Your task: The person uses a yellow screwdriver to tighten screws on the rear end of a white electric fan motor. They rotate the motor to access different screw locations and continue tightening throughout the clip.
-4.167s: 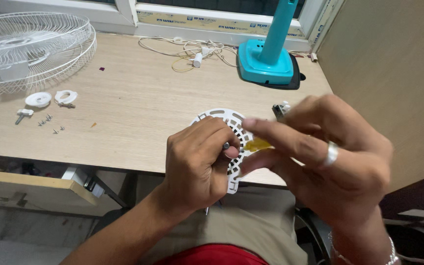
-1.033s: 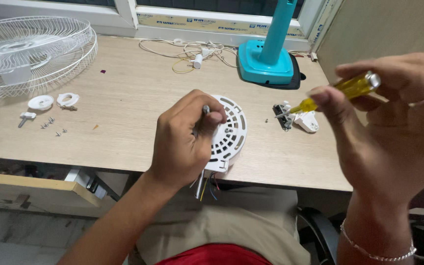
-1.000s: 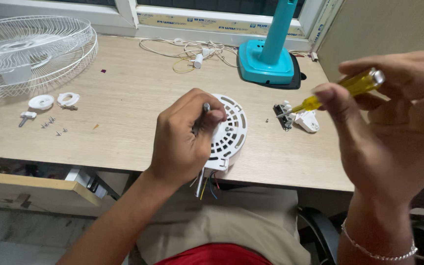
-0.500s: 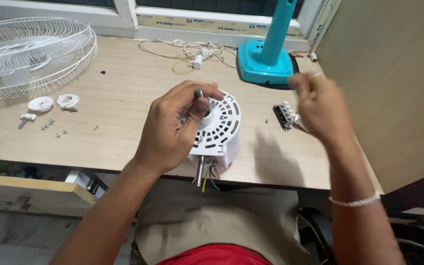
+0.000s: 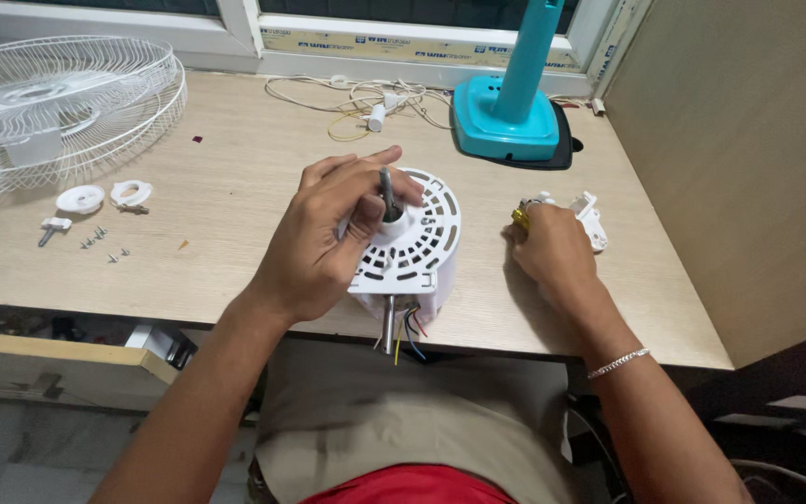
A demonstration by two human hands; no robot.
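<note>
Near the front edge of the worktop [image 5: 216, 177], a white fan motor housing [image 5: 412, 247] is sitting tilted, its round vented face looking up toward the camera, a metal shaft [image 5: 387, 191] sticking out of its hub and coloured wires [image 5: 409, 329] hanging below over the edge. On the housing's left side the left hand [image 5: 324, 243] is gripping it, fingers [image 5: 356, 173] curling closed around the shaft and hub. To the housing's right, well apart from it, the right hand [image 5: 552, 252] is resting on the worktop, fingers folded over something yellow [image 5: 521, 217], touching a small white switch block [image 5: 590, 217]. Behind the housing a teal stand base [image 5: 506, 117] is standing; far to its left are lying a wire fan guard [image 5: 58, 107] and loose screws [image 5: 100, 243].
</note>
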